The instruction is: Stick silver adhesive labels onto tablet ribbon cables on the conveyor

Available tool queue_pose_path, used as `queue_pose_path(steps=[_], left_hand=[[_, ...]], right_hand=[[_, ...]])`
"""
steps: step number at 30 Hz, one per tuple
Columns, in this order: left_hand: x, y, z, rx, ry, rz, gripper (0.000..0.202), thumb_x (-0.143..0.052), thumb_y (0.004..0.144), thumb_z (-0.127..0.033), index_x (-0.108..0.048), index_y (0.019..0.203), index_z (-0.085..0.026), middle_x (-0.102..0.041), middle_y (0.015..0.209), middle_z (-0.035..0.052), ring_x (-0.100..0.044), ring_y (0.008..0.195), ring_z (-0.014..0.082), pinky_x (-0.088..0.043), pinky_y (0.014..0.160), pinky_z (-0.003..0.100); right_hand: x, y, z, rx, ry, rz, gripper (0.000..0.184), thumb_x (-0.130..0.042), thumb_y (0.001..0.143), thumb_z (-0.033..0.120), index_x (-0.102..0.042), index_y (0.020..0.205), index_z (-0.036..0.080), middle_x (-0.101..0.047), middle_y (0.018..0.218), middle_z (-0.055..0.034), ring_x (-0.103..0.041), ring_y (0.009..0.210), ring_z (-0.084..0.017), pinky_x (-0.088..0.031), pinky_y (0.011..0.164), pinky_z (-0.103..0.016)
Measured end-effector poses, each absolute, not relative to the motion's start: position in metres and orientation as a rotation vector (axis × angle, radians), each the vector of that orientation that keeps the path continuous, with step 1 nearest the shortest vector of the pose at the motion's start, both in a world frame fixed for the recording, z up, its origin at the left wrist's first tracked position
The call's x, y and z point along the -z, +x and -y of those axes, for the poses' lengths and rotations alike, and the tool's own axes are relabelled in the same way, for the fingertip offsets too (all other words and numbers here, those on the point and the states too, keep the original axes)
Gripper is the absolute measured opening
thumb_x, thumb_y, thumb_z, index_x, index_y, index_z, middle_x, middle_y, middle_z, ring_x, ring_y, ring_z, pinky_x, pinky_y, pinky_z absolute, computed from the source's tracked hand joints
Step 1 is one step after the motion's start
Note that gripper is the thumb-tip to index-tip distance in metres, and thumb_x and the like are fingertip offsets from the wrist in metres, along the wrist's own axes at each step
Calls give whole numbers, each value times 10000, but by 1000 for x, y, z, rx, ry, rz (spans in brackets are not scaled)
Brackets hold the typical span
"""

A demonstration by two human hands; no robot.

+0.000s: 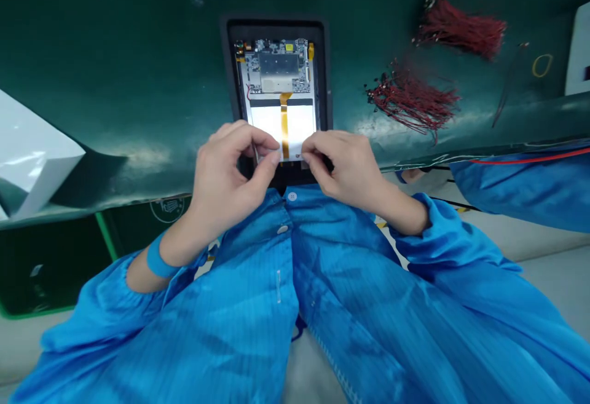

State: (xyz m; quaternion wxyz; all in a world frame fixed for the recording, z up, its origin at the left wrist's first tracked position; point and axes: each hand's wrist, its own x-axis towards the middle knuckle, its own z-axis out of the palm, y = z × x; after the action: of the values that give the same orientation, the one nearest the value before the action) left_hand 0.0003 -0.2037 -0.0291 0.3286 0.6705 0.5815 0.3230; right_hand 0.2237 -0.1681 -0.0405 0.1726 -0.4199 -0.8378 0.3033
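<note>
An opened tablet (276, 93) lies in a black holder (229, 66) on the green bench, circuit board at the far end, white battery with an orange flex strip nearer me. My left hand (225, 173) pinches thumb and forefinger at the tablet's near edge, left of the orange strip. A thin metal tool shaft seems to show beside its fingers. My right hand (343, 167) pinches the same near edge just right of the strip. What the fingertips grip is too small to name. Both arms wear blue sleeves.
Two bundles of red wires (461, 26) (412, 99) lie on the green mat (138, 72) at the right. A white box (32, 164) sits at the left edge. A yellow loop (542, 64) and a white object (579, 47) lie far right. Another blue sleeve (525, 186) reaches in at right.
</note>
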Motion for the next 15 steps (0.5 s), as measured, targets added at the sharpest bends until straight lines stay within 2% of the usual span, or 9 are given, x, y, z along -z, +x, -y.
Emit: queue_pose_path(steps=[4,10,15], left_hand=[[46,-19,224,-1008,1806,-1616,28,-682,953,-208,-704,970,-215,-687,898,37,-609,896,221,-486,824,398],[71,-14,249,-1008,2072,-1516,187,-710,883,-154,-702,1053,-232,-721,1047,81,-610,1033,307,-450,913,506],[86,-2,254,-1012,2229,-1453,215,-727,860,-146,-727,1064,-212,-686,1209,130,-554,1162,357,-457,918,521]], right_hand=[[43,227,177,-904,-1374,2425,171,-546,978,229,-685,883,199,-685,739,-26,-581,652,-167,-340,659,-309],[39,233,187,-1002,-1463,2441,176,-558,965,227,-700,867,192,-737,753,-30,-643,663,-164,-341,649,-293],[42,225,193,-970,-1525,2491,196,-539,973,261,-705,910,179,-746,795,-53,-616,659,-167,-326,646,-297]])
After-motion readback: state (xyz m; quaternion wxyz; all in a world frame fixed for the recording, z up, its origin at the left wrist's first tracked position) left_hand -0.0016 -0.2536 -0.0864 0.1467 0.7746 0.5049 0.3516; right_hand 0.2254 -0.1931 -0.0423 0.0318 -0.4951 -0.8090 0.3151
